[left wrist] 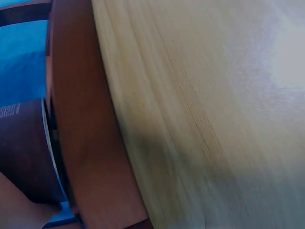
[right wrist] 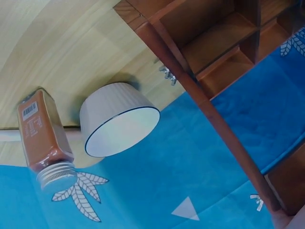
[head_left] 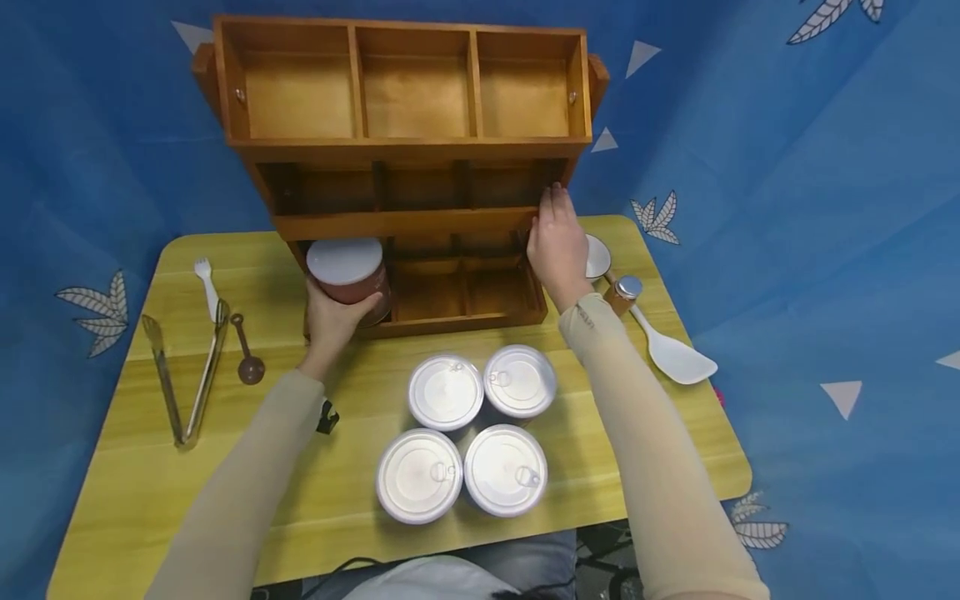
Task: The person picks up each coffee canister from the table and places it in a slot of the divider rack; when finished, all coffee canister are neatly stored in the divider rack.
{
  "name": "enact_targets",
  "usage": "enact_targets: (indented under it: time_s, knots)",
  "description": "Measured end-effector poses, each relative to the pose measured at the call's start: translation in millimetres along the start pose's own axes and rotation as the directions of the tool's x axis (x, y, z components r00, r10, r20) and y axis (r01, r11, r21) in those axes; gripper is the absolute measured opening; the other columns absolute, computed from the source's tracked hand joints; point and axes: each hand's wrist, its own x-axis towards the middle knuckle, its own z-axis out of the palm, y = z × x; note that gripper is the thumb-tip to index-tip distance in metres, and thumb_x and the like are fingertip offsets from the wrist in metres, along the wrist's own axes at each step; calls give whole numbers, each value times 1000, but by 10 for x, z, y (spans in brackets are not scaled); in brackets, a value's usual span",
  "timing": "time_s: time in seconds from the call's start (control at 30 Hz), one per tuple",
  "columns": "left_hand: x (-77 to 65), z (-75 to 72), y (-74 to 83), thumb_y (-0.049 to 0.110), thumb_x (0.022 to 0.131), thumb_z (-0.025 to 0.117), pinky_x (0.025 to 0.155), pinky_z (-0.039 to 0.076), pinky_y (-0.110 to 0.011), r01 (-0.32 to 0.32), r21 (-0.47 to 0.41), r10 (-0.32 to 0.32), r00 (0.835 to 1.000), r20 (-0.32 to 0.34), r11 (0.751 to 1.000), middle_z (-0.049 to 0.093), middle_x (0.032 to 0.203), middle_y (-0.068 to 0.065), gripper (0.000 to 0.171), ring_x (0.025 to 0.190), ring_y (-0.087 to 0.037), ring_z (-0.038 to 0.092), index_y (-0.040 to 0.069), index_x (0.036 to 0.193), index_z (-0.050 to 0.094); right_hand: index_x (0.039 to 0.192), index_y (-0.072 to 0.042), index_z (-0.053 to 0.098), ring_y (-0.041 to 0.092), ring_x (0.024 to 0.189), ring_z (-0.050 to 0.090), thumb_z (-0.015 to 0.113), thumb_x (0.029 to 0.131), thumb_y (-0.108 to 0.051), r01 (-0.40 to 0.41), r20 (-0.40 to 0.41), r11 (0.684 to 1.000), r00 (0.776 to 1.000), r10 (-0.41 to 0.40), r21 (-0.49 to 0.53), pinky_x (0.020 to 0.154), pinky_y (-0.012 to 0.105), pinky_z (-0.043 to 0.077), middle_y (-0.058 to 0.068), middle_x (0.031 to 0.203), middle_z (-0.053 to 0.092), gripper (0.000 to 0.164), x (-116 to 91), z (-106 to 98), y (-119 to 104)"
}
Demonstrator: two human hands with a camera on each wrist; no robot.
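A three-tier wooden rack (head_left: 405, 223) stands at the back of the table. My left hand (head_left: 333, 321) holds a brown can (head_left: 360, 290) with a white lid at the left end of its bottom tier, thumb on the near side. In the left wrist view the can (left wrist: 26, 148) stands behind the rack's front board (left wrist: 90, 124). My right hand (head_left: 557, 242) grips the rack's right end at the middle tier, its thumb hidden. Several cans with silvery pull-tab lids (head_left: 446, 392) stand grouped in front of the rack.
At left lie metal tongs (head_left: 202, 379), a white fork (head_left: 207, 287) and a brown measuring spoon (head_left: 251, 367). To the right of the rack are a white bowl (right wrist: 114, 119), an orange-brown jar with a silver cap (right wrist: 43, 131) and a white spatula (head_left: 678, 357). A blue cloth hangs behind.
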Motion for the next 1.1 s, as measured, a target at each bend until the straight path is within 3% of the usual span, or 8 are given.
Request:
enact_targets:
  time_s: [0.17, 0.33, 0.6, 0.8, 1.0, 1.1]
  knots:
    - [38, 15, -50, 35, 68, 88, 121, 30, -42, 37, -1, -37, 996, -82, 999, 31, 156, -13, 119, 144, -27, 35, 14, 156, 12, 145, 6, 41, 34, 144, 39, 43, 103, -15, -3, 14, 1000, 1000, 3, 2, 112, 43, 44, 23, 153, 41, 48, 5, -13, -66]
    - [35, 5, -149, 38, 67, 88, 121, 30, -46, 96, 50, -89, 989, -118, 994, 31, 157, -14, 120, 145, -30, 34, 13, 157, 11, 147, 4, 39, 32, 145, 37, 42, 103, -16, -15, 36, 1000, 999, 15, -1, 114, 42, 41, 21, 155, 38, 48, 11, 0, -89]
    - [33, 53, -237, 38, 67, 87, 117, 34, -53, 113, 169, -102, 992, -75, 979, 32, 156, -18, 118, 141, -36, 38, 11, 155, 13, 148, 4, 38, 31, 147, 35, 41, 103, -17, -21, 53, 1000, 998, 21, -2, 117, 41, 38, 20, 156, 37, 49, -4, -9, -85]
    - [40, 107, -222, 35, 68, 87, 117, 34, -51, 121, 173, -112, 992, -59, 977, 36, 153, -22, 117, 141, -37, 39, 8, 155, 13, 148, 3, 38, 31, 146, 35, 41, 103, -17, -40, 43, 999, 998, 40, -14, 115, 41, 41, 20, 156, 37, 49, -6, 8, -37]
    - [-53, 104, -183, 28, 73, 86, 121, 29, -48, 118, 123, -114, 993, -41, 985, 33, 156, -23, 115, 145, -35, 34, 6, 156, 10, 148, 3, 38, 31, 146, 35, 41, 104, -17, -34, 35, 999, 999, 34, -14, 114, 42, 41, 20, 156, 37, 49, 13, 16, 3]
    - [-235, 16, -130, 26, 77, 83, 123, 24, -49, 91, 100, -91, 996, -2, 991, 24, 161, -20, 114, 149, -34, 26, 7, 157, 5, 148, 3, 38, 31, 147, 35, 41, 104, -18, -40, 41, 999, 998, 41, -13, 115, 42, 40, 20, 156, 37, 49, 5, 25, -1]
